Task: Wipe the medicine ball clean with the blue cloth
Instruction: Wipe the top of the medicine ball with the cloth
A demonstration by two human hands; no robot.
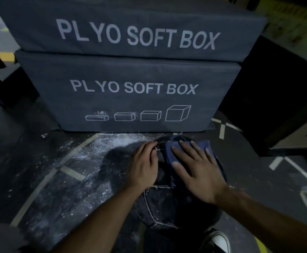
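Item: medicine ball (167, 203) — dark, stitched seams showing pale, resting on the floor (45, 179) directly in front of the lower of two stacked grey boxes (130, 92) lettered PLYO SOFT BOX.

Item: blue cloth (171, 152) — draped over the upper right of the ball, bunched toward the far side, one edge hanging down the right flank.

Right hand (194, 168): laid flat on the cloth, fingers spread, palm pressing it against the ball.

Left hand (145, 165): bare on the ball's upper left, fingers together and curved over the surface, apparently steadying it; not pinching anything.

Floor: white powder scattered to the left of the ball and along the foot of the box; pale tape lines cross it. A shoe (216, 241) shows at the lower edge.

Progress, as judged: wiping is under way, the cloth in contact with the top. The near face looks dark and largely free of powder, though the light is dim — dust in the seams cannot be ruled out. The far side and underside are hidden, so the ball likely needs turning before the job is complete.
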